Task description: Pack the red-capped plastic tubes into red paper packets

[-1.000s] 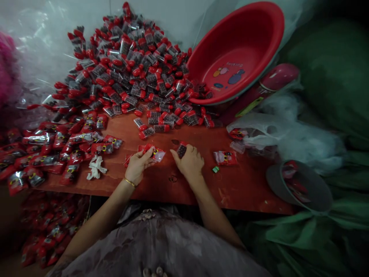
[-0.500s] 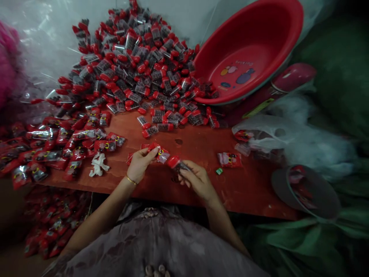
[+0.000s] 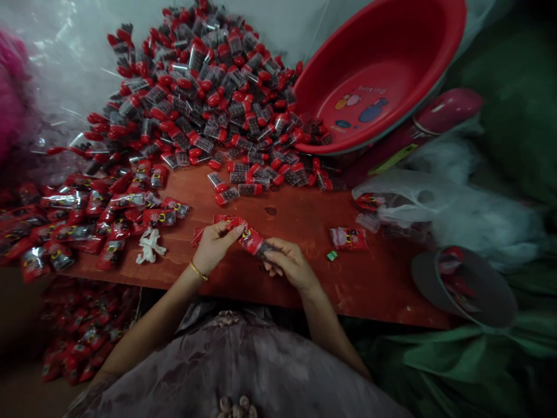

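My left hand (image 3: 216, 244) pinches a red printed plastic packet (image 3: 251, 237) between thumb and fingers. My right hand (image 3: 290, 264) is closed around the dark, clear-walled end of a small red-capped container (image 3: 263, 250). The container's red end now lies inside the packet's mouth, or right against it; the overlap hides which. More red packaging (image 3: 223, 219) lies on the table just behind my left hand. A large heap of the same red-capped containers (image 3: 209, 110) rises beyond my hands.
Filled red packets (image 3: 104, 220) are piled at the left, beside a crumpled white scrap (image 3: 150, 246). A red basin (image 3: 317, 87) leans at the back right. To the right are a packet (image 3: 348, 238), a green sachet (image 3: 331, 255), clear bags (image 3: 474, 215) and a grey tub (image 3: 422, 284).
My right hand has moved slightly left, bringing the red-capped container from beside the packet to its opening. My left hand keeps its pinch on the packet.
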`<state>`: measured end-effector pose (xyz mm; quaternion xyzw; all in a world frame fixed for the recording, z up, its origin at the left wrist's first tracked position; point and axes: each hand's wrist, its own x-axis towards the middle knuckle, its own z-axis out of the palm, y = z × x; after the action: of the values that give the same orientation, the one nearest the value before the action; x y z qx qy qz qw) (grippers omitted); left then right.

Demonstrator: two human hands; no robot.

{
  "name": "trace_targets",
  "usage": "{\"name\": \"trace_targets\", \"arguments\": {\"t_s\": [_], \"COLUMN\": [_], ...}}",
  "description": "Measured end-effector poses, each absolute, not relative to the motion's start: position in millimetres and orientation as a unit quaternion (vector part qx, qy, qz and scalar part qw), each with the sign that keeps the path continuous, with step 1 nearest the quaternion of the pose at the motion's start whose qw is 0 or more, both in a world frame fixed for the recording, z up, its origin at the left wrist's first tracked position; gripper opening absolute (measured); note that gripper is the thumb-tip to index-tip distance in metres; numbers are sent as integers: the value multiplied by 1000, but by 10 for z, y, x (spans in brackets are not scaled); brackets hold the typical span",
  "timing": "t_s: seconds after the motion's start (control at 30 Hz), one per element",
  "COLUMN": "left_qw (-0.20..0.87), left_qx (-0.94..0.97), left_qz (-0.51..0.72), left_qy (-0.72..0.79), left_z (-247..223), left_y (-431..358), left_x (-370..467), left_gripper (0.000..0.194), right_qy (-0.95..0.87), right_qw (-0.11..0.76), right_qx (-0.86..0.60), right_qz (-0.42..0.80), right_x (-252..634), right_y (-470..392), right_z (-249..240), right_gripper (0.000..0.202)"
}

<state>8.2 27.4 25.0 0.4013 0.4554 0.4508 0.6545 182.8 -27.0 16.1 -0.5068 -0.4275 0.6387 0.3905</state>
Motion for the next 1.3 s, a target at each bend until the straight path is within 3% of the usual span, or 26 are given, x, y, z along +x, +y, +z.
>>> {"name": "trace_targets", "arguments": {"t_s": [0.33, 0.63, 1.03, 1.3], "left_qw": [709, 729, 782, 755], "left_qx": [318, 239, 224, 205], "left_qz": [439, 457, 419, 450], "left_qy": [451, 450, 403, 431], "left_z": [164, 177, 226, 254], "left_y": [114, 202, 159, 219], "left_x": [243, 228, 194, -163], "left_gripper": [35, 33, 38, 34], "right_qy": [-480, -507, -460, -691], "right_qw": [446, 434, 476, 399], "right_qx": [-517, -545, -513, -523], "right_qz": [551, 508, 547, 298], "right_x": [1581, 1445, 1349, 1035], "right_y": [-212, -176, -147, 246], "right_z": [54, 42, 6, -134], "right_gripper": [24, 21, 27, 43]}}
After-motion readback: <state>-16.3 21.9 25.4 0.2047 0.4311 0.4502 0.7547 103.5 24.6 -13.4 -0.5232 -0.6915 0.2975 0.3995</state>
